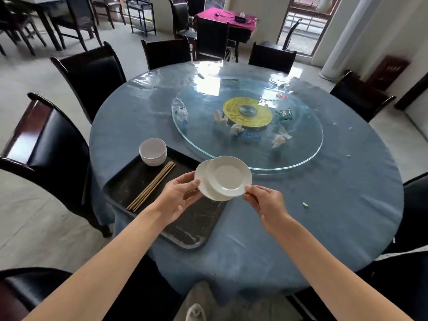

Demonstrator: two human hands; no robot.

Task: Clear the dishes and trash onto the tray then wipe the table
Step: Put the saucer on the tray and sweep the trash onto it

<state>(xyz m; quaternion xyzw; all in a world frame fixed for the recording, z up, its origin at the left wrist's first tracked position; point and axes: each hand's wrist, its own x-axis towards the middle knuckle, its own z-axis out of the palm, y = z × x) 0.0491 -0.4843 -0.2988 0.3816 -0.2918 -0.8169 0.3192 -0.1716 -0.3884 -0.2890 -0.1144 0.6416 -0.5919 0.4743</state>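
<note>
**2 plates held above the tray**

A person's left hand (179,195) and right hand (264,200) hold 2 white plates (228,179), one overlapping the other, above the right edge of a black tray (185,228); the fingers (251,189) of each hand pinch a rim. On the tray sit stacked white bowls (152,151) beside wooden chopsticks (152,185). The tray lies on a round, blue-covered surface (324,205). On its glass turntable (301,140) lie crumpled tissues (237,129) and a plastic bottle (181,113).
</note>
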